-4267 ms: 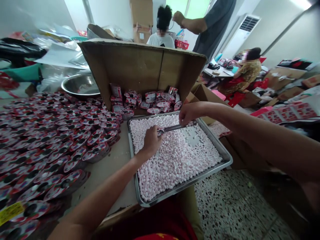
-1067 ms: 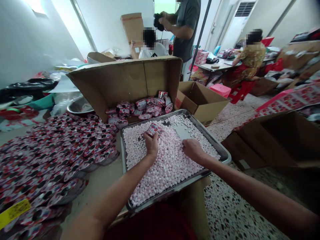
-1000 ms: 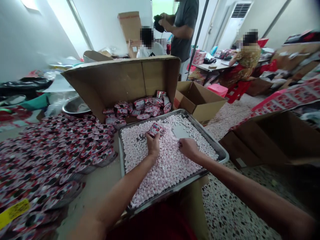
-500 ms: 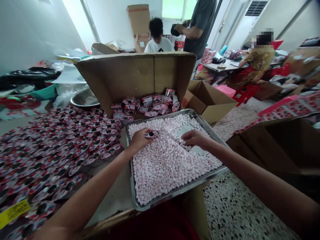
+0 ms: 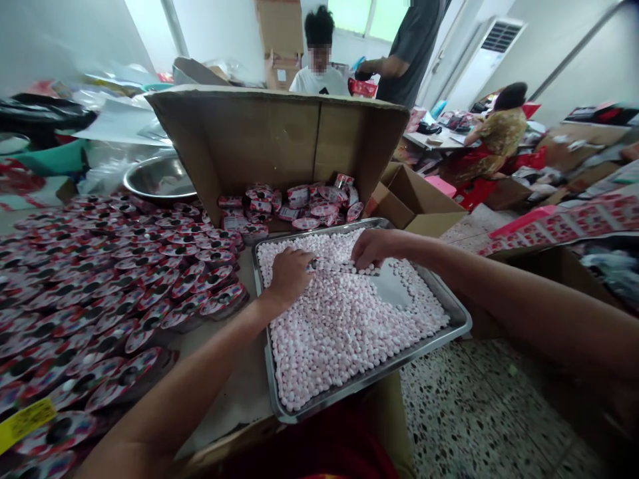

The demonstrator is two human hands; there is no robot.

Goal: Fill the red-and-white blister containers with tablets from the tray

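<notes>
A metal tray (image 5: 462,326) carries a spread of small pale pink-white tablets (image 5: 319,339). Over its far left part, my left hand (image 5: 290,276) is closed, palm down. It grips a small oval printed pack, whose dark end (image 5: 313,264) barely shows past the fingertips. My right hand (image 5: 372,247) lies among the tablets at the far middle, its fingers curled and pressed together; what they hold is hidden. Between the two hands runs a thin straight line across the tablets. Beside the right hand, a bare pale patch (image 5: 394,286) of the tray bottom shows.
Rows of printed oval packs (image 5: 182,309) cover the table to the left. Behind the tray, a tipped carton (image 5: 279,143) holds several packs (image 5: 324,209). A steel bowl (image 5: 160,178) stands far left, an open box (image 5: 424,199) right. Three other people are farther back.
My right hand has moved left and away from me, closer to the left hand. The left hand has turned over the pack, which is now mostly hidden. The view has shifted slightly.
</notes>
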